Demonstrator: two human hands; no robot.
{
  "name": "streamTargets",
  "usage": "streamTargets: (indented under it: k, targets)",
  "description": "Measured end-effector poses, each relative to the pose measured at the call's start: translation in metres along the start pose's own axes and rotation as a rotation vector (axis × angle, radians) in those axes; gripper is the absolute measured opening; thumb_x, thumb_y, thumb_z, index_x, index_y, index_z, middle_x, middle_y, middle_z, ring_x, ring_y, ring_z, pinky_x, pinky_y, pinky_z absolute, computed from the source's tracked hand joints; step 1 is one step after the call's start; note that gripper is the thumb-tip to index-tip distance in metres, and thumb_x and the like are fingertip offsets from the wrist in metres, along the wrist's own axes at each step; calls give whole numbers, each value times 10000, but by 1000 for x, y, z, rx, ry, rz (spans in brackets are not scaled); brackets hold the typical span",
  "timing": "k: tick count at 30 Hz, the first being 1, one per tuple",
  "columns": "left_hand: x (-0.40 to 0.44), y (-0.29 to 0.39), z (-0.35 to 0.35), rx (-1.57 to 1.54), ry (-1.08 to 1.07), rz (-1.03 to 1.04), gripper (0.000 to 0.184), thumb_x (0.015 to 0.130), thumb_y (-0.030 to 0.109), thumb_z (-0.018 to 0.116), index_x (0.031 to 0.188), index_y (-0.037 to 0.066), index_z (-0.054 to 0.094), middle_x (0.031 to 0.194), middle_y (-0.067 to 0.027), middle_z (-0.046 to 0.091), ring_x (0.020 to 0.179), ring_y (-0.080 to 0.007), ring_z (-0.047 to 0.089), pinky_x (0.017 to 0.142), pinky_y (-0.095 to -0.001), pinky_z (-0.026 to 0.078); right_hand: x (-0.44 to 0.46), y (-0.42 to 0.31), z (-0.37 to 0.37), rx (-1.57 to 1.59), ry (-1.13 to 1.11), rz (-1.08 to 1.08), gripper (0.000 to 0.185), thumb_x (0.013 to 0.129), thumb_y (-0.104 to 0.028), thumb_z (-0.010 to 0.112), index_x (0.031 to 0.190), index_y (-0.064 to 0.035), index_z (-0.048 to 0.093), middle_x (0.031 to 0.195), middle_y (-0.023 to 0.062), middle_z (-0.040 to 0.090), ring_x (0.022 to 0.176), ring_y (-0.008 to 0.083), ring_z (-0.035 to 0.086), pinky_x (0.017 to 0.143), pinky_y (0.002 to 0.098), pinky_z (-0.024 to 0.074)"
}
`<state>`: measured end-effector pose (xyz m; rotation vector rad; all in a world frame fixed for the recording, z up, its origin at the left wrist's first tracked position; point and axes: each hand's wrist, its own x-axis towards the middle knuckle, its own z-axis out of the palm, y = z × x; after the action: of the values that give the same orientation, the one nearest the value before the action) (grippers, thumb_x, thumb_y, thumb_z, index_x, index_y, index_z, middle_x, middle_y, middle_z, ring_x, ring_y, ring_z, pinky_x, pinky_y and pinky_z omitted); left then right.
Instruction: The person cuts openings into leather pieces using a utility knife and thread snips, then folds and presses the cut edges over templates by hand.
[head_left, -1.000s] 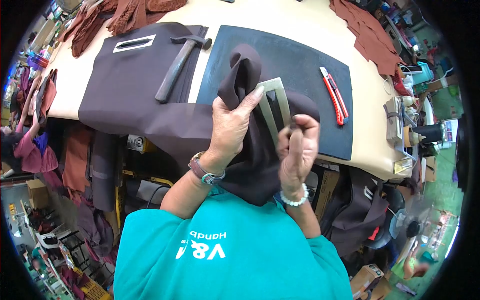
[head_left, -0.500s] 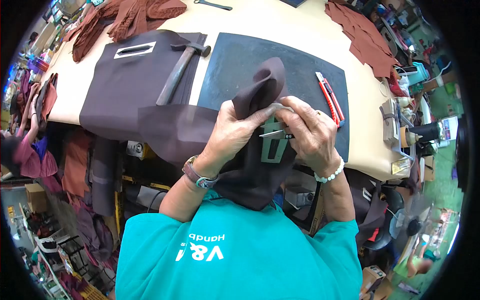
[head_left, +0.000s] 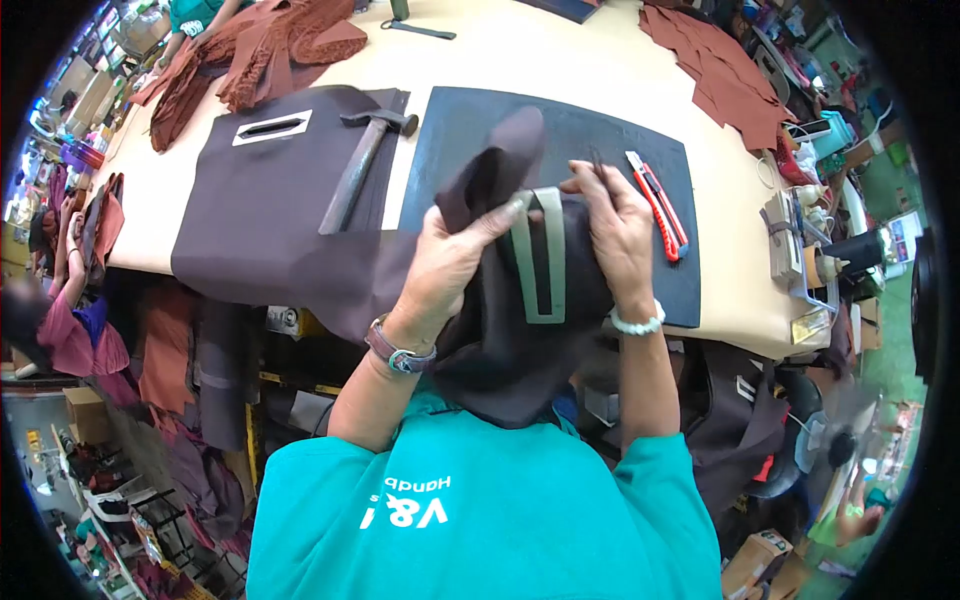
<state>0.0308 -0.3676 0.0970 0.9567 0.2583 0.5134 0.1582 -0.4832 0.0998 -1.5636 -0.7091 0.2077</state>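
Observation:
My left hand (head_left: 445,262) is closed on a dark brown leather piece (head_left: 490,350), thumb near the top of a grey-green rectangular frame (head_left: 558,255). The frame lies around a long dark slot, and the leather's upper end folds up above the thumb. Just right of the frame, my right hand (head_left: 622,225) is raised with its fingers pinched together. A slim dark part of the small scissors (head_left: 597,160) sticks up from these fingers, blurred; their blades are not clear now.
A black cutting mat (head_left: 455,125) bears a red utility knife (head_left: 658,205). To the left, a hammer (head_left: 358,170) rests on stacked brown leather panels (head_left: 240,200), the top one with a white-framed slot. Reddish-brown leather (head_left: 715,75) lies at the back right. Another person's arm (head_left: 215,20) shows at the back left.
My right hand has drawn up and away from the frame, and the scissor blades no longer cross it. The leather has turned, so more of the frame shows. My left hand keeps hold.

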Motion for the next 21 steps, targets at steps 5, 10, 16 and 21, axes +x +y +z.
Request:
streamTargets:
  k: [5, 10, 16, 21]
  targets:
    - [36, 22, -7, -19, 370, 156, 256, 811, 12, 643, 1061, -14, 597, 1002, -93, 646, 862, -163, 631, 810, -301, 499, -53, 16, -26, -69, -219, 195, 416, 761, -154, 703, 1096, 47, 562, 934, 68, 634, 860, 98, 566, 779, 236, 447]
    - [42, 40, -52, 721, 420, 585, 673, 728, 33, 723, 1305, -18, 381, 1270, -185, 480, 1166, -220, 473, 978, -345, 389, -68, 3, -35, -166, -86, 245, 112, 808, -6, 599, 914, 29, 613, 756, 66, 653, 715, 85, 582, 652, 241, 461]
    - [19, 100, -11, 1730, -503, 538, 970, 527, 278, 811, 1365, 113, 352, 1381, -123, 389, 1348, -316, 226, 1100, -508, 127, -38, -38, -4, -314, -471, -294, 182, 712, -7, 642, 890, -37, 619, 734, 117, 627, 672, 294, 626, 582, 342, 486]
    - [44, 133, 3, 1613, -1149, -105, 246, 657, 145, 684, 873, 36, 642, 747, -141, 624, 768, -276, 618, 892, -443, 390, -27, -51, 4, -339, -419, -464, 198, 698, -77, 689, 885, -71, 626, 761, 93, 616, 661, 280, 611, 568, 335, 485]
